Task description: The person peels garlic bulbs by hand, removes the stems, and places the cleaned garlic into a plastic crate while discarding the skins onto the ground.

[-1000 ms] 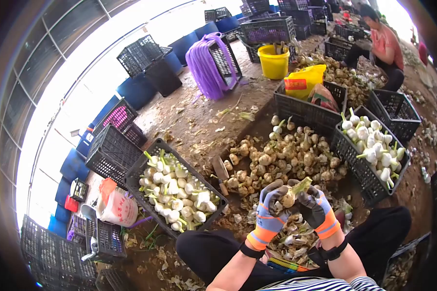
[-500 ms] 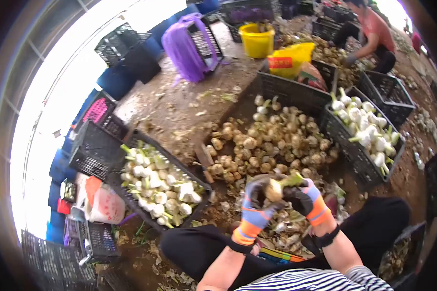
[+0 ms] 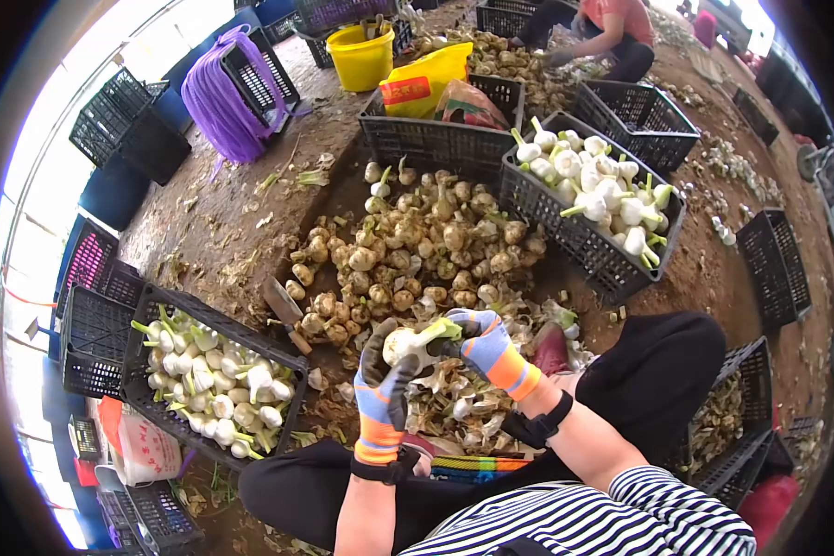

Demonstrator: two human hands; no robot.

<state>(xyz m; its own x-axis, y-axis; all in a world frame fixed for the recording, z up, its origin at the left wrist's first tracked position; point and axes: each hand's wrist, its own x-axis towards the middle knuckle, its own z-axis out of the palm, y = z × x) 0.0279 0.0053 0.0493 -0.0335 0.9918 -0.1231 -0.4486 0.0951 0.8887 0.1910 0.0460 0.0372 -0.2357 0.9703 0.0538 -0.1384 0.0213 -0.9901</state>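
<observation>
A garlic bulb (image 3: 401, 346) with a short green stem is held up between both gloved hands. My left hand (image 3: 380, 398) cups the white bulb from the left, its fingers and thumb curled around it. On the other side, my right hand (image 3: 491, 347) is closed on the stem end. Both gloves are blue and orange with dark palms. Just beyond the hands spreads a heap of unpeeled, brownish garlic (image 3: 426, 236). Loose papery skins (image 3: 459, 398) cover the ground beneath them.
Black crates of white garlic stand at left (image 3: 296, 408) and right (image 3: 579, 236). Another crate (image 3: 435, 139) behind the heap holds a yellow bag (image 3: 426, 82). A yellow bucket (image 3: 360, 57) and purple twine (image 3: 222, 102) sit farther back. A co-worker (image 3: 612, 37) crouches at the top.
The view has turned right, so the surroundings sit farther left. The bulb between my hands now looks whiter, with less brown skin. Both hands still hold it.
</observation>
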